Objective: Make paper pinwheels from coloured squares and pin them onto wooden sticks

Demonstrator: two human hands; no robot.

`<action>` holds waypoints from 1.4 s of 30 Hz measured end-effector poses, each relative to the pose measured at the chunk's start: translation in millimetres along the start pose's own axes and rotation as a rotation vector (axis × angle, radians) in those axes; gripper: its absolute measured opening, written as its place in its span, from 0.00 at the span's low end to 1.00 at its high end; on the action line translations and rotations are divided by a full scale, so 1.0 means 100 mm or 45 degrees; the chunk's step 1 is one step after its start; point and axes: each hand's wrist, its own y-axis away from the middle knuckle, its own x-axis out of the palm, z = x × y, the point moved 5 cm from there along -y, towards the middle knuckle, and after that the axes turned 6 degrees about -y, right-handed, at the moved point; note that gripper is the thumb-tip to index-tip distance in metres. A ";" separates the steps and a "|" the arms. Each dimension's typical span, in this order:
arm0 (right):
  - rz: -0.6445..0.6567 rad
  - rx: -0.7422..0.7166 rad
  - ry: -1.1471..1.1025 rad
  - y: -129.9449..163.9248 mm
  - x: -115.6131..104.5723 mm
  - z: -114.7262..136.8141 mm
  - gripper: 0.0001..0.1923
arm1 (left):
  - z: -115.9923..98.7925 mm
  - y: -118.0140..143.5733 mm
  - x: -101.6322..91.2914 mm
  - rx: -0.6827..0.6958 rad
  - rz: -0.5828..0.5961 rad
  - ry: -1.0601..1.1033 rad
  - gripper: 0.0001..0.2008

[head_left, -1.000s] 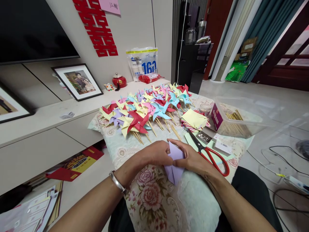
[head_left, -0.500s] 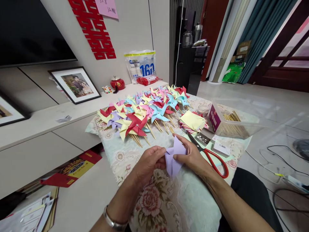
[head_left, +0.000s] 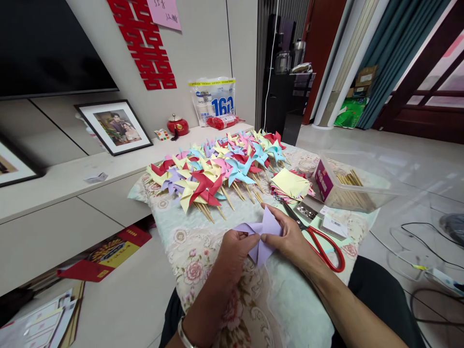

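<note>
A purple paper pinwheel (head_left: 267,247), its blades folded in toward the middle, is held between my two hands above the near part of the table. My left hand (head_left: 235,249) pinches it from the left, thumb pressed close to the centre. From the right, my right hand (head_left: 288,234) grips it with the thumb at the centre and fingers behind the paper. Whether a pin is in the centre I cannot tell. Close to my right hand lie red-handled scissors (head_left: 326,249) and a small open box of metal pins (head_left: 306,210).
Many finished pinwheels on sticks (head_left: 217,169) cover the table's far left. Stacked paper squares (head_left: 292,185) lie right of them, beside a clear plastic box (head_left: 358,193) of wooden sticks. A small white box (head_left: 333,227) sits near the scissors. A floral cloth (head_left: 194,268) covers the table.
My left hand has shifted its hold so its thumb meets my right thumb at the pinwheel's centre. Another purple blade now shows at the left, folded inward.
</note>
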 end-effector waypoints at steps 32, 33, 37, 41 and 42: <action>0.281 -0.938 1.180 0.36 0.35 0.52 0.08 | -0.06 -0.03 -0.10 0.076 -0.203 0.105 0.08; 0.258 -0.911 1.155 0.36 0.34 0.52 0.08 | -0.06 -0.02 -0.09 0.079 -0.207 0.097 0.08; 0.125 -0.764 1.073 0.31 0.29 0.48 0.06 | -0.02 -0.03 -0.08 0.077 -0.193 0.070 0.06; 0.019 -0.656 1.027 0.27 0.23 0.44 0.07 | 0.03 -0.03 -0.15 0.145 -0.287 -0.059 0.07; 0.008 -0.634 1.022 0.26 0.23 0.43 0.07 | 0.03 -0.02 -0.16 0.171 -0.323 -0.093 0.07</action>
